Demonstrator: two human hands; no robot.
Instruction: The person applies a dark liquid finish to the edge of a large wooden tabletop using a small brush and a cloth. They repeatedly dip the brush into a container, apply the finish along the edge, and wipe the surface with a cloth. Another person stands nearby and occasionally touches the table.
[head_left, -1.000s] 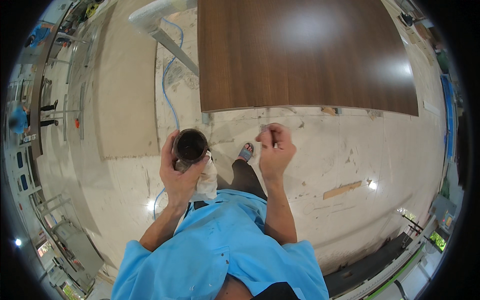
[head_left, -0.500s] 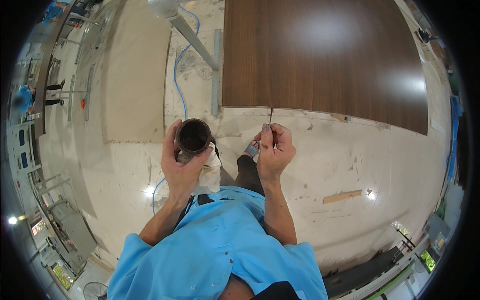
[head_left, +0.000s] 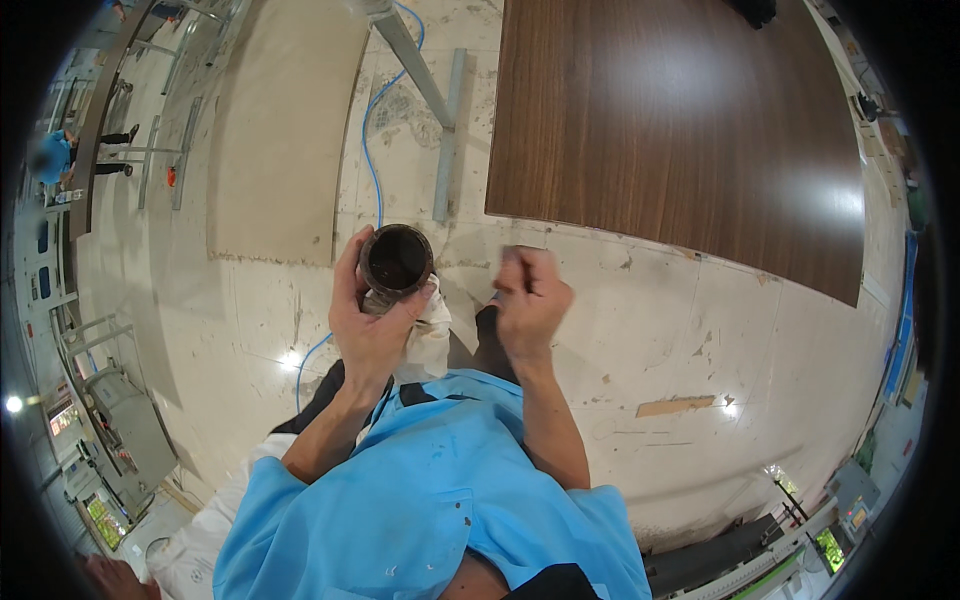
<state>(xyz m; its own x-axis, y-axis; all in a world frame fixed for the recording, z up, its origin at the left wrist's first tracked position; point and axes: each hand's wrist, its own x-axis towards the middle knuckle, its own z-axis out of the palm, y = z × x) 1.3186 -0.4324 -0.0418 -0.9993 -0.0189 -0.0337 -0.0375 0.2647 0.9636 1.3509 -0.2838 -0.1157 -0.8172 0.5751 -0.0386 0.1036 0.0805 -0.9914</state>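
Observation:
My left hand (head_left: 368, 330) is wrapped round a round dark cup (head_left: 374, 264), stained brown and tilted so that its dark inside shows. A crumpled whitish cloth (head_left: 430, 335) hangs under the cup, against the same hand. My right hand (head_left: 532, 300) is to the right of the cup, smeared by motion, with its fingers curled together. What those fingers hold cannot be made out through the blur. Beyond this hand lies a large brown wood-grain panel (head_left: 680, 130); its near edge is apart from my fingers.
A beige board (head_left: 280, 130) lies on the left, and a blue hose (head_left: 368, 165) runs beside a grey metal stand (head_left: 450, 130). At lower left, another person's hand (head_left: 118, 577) and white clothing (head_left: 215, 525) show close by. A wooden strip (head_left: 675, 406) lies on the floor.
My right hand has drawn back from the panel's near edge, where it held a thin dark stick-like tool. The panel now appears farther right. Another person has come into view at lower left.

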